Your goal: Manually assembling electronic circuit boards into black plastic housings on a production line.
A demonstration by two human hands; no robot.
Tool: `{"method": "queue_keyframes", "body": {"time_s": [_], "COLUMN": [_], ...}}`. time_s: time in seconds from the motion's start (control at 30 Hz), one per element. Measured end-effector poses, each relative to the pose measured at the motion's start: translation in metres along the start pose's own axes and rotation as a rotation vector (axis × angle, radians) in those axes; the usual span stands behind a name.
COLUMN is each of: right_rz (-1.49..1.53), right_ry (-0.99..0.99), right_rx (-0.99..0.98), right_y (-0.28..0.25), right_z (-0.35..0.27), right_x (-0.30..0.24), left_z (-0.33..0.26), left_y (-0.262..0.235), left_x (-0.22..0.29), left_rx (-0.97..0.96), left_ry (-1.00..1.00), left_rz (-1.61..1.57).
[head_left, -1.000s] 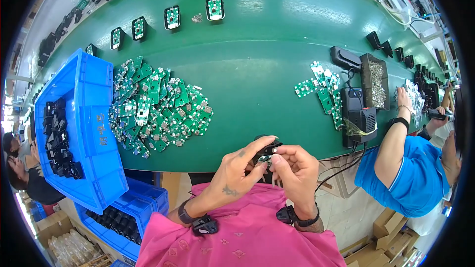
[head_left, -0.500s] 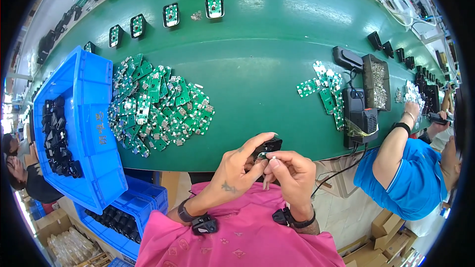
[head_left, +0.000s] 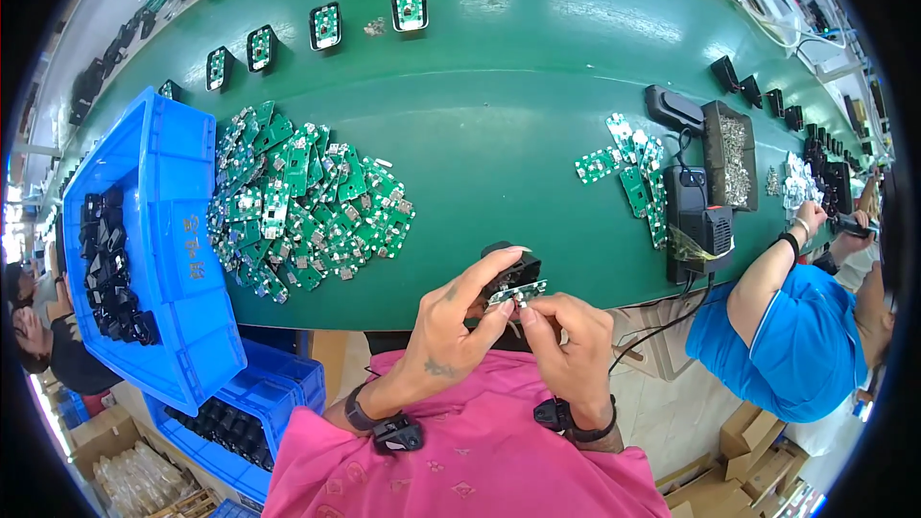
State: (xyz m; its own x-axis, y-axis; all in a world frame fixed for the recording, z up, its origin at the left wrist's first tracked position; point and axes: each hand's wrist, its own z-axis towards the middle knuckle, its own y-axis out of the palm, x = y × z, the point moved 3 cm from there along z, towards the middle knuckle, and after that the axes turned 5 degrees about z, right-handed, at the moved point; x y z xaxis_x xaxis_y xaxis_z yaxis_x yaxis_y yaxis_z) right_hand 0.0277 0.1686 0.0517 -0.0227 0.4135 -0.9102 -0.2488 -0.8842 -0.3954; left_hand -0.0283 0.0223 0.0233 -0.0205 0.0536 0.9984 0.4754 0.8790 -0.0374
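Over the table's near edge, my left hand (head_left: 459, 318) is closed around a small black plastic housing (head_left: 513, 270), its open side tilted toward me. A green circuit board (head_left: 519, 292) sits at the housing's near side, standing edge-on to my view. My right hand (head_left: 570, 334) pinches the near face of that board between thumb and forefinger, and my left thumb also touches it. Whether the board is partly inside the housing I cannot tell. The nearest loose things are a big heap of green circuit boards (head_left: 307, 201) to the left and a smaller group of boards (head_left: 630, 177) to the right.
A blue crate (head_left: 182, 230) of black housings stands at the left. Housings with boards fitted, such as one (head_left: 410, 10), line the far side. On the right are a black power tool (head_left: 687, 201), a tray of small metal parts (head_left: 731, 158) and a co-worker's arm (head_left: 767, 278).
The board has come into clearer view, turned up at the housing's near side. The housing has moved slightly left and tilted. My right fingers have shifted down onto the board.
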Motion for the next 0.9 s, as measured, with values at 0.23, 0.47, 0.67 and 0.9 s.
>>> {"method": "queue_keyframes", "body": {"time_s": [0.23,0.47,0.67,0.9], "right_rz": [0.083,0.082,-0.022,-0.076], "right_ry": [0.017,0.031,0.006,0.008], "right_rx": [-0.094,-0.139,-0.150,-0.147], "right_y": [-0.004,-0.008,-0.008,-0.002], "right_z": [0.005,0.005,0.007,0.001], "right_x": [0.001,0.004,0.000,-0.004], "left_z": [0.001,0.003,0.005,-0.003], "left_y": [-0.001,-0.003,-0.002,0.007], "left_x": [0.006,0.015,0.021,0.014], "left_rx": [-0.073,-0.194,-0.162,-0.074], "left_ry": [0.067,-0.027,0.170,0.214], "left_rz": [0.049,0.177,0.465,0.475]}}
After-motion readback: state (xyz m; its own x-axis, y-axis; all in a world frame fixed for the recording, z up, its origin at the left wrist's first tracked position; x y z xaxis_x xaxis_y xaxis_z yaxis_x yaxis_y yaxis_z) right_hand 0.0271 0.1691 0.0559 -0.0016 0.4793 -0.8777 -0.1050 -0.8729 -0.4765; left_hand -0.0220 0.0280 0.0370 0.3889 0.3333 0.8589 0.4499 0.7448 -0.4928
